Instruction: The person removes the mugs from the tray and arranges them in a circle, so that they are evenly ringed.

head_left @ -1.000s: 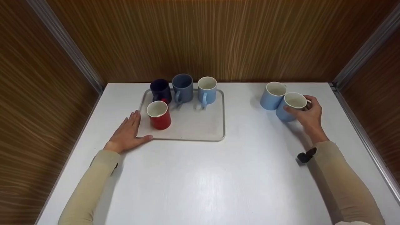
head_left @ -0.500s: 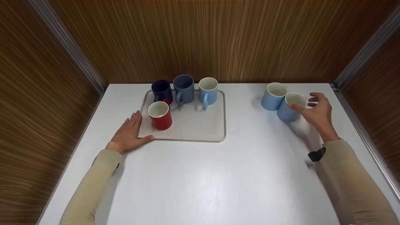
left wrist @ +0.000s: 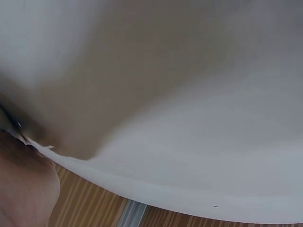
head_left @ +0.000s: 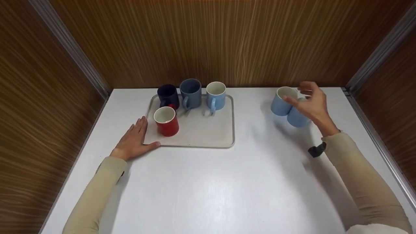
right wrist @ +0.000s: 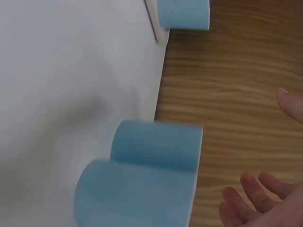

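My left hand (head_left: 131,142) rests at the near left corner of a pale tray (head_left: 201,131), thumb along its front rim and fingers along its left side. On the tray stand a red mug (head_left: 168,127), a navy mug (head_left: 169,96), a grey-blue mug (head_left: 194,98) and a light blue mug (head_left: 218,101). Two more light blue mugs, the farther one (head_left: 279,105) and the nearer one (head_left: 297,118), stand side by side at the right. Above them hovers my right hand (head_left: 313,105), fingers and thumb spread, holding nothing. It hides most of the nearer mug's mouth and handle.
A white table (head_left: 208,182) carries everything. Wood-grain panels (head_left: 227,42) rise at the back and both sides, with the mugs and tray close to the back one. Metal strips (head_left: 71,45) run along the corners.
My right hand has let go of the nearer light blue mug, drawn off to the right, then come up and left over the pair. My left hand has stayed at the tray corner.
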`<control>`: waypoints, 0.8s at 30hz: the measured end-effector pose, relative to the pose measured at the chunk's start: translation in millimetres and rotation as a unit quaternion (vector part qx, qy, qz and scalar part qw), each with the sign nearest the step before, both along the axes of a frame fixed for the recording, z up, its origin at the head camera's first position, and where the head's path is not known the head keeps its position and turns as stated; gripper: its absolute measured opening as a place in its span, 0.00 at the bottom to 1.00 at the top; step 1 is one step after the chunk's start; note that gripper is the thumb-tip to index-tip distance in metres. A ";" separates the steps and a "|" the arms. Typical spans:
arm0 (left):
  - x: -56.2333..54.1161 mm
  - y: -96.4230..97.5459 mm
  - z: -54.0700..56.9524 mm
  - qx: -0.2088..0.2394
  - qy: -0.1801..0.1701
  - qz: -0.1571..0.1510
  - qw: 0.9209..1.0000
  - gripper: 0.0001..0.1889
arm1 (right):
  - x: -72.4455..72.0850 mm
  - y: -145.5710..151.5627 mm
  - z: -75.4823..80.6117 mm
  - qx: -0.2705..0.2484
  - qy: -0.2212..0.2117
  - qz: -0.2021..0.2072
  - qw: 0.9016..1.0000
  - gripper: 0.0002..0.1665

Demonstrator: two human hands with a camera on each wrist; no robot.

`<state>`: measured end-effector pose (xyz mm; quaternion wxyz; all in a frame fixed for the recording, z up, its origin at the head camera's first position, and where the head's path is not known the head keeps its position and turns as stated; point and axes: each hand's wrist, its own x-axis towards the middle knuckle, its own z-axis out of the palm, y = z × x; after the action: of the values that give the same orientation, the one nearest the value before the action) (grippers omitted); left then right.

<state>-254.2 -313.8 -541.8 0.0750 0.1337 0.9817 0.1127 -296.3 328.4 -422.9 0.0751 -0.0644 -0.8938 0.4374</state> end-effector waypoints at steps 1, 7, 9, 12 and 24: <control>-0.3 0.4 0.0 0.000 0.001 -0.001 1.000 0.65 | -1.6 -6.2 2.1 0.001 0.004 0.009 1.000 0.61; -3.4 0.8 -2.0 -0.006 0.002 -0.001 1.000 0.66 | -7.3 -48.1 9.4 -0.006 0.050 0.073 0.996 0.57; -5.2 0.5 -2.0 -0.012 0.000 -0.001 1.000 0.66 | -8.6 -63.7 11.6 -0.009 0.063 0.090 0.994 0.54; -7.7 3.2 0.6 -0.011 -0.002 -0.004 1.000 0.66 | -7.8 -85.4 16.4 -0.015 0.064 0.103 0.992 0.52; -14.6 11.2 -1.1 0.000 -0.001 -0.013 1.000 0.67 | -1.9 -175.1 31.1 -0.028 0.085 0.210 0.974 0.52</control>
<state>-268.8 -302.6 -542.9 0.0777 0.1463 0.9798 0.1122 -298.2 153.3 -391.8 0.0554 0.1601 -0.8650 0.4722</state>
